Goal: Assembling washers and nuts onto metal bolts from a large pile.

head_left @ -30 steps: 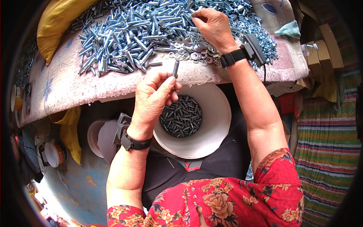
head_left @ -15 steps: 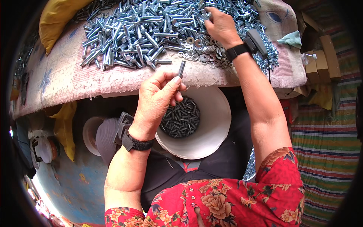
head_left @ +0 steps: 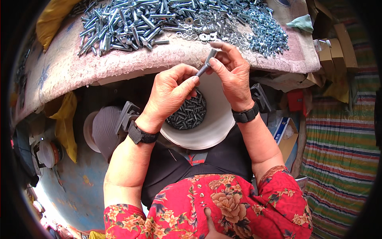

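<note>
While the left hand [head_left: 170,92] pinched a threaded rod [head_left: 203,70] near the surface [head_left: 131,63], the right hand [head_left: 234,79] gripped a metal sleeve [head_left: 213,55] at the rod's upper end, and the blue-and-white box [head_left: 281,129] at right bore marks too small to read.

One head-worn fisheye view faces steeply down at the nearby left hand [head_left: 169,92] and right hand [head_left: 235,83].

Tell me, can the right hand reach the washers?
Probably yes: the washers lie just beyond the right hand with nothing visibly between, though that hand holds a silver metal piece.
</note>
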Tool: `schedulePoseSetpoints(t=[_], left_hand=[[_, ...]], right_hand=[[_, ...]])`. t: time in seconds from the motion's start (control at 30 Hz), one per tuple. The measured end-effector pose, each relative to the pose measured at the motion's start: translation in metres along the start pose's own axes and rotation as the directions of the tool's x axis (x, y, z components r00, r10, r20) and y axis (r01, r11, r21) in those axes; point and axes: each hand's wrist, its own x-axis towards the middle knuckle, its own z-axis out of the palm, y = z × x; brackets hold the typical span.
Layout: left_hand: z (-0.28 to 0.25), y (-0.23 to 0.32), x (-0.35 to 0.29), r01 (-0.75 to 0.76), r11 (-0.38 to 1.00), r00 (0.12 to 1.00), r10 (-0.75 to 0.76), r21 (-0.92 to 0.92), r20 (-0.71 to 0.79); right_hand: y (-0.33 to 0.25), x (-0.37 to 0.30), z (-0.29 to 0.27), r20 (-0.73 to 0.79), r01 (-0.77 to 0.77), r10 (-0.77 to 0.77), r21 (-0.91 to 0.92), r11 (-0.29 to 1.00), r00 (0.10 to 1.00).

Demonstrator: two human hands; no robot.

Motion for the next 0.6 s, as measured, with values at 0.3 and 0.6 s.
schedulePoseSetpoints(t=[0.3,0.6], left_hand=[[0.000,-0.004,-0.005,-0.076,0.988,0.996,0.080,0.132,-0.025],[-0.001,-0.007,-0.005,-0.088,0.985,0.995,0.094,0.150,-0.030]], right_hand=[[0.000,-0.014,0.004,0.030,-0.059,0.058,0.008,0.998,0.998],[0.005,0.007,0.003,0.209,0.068,0.023,-0.418,0.906,0.978]])
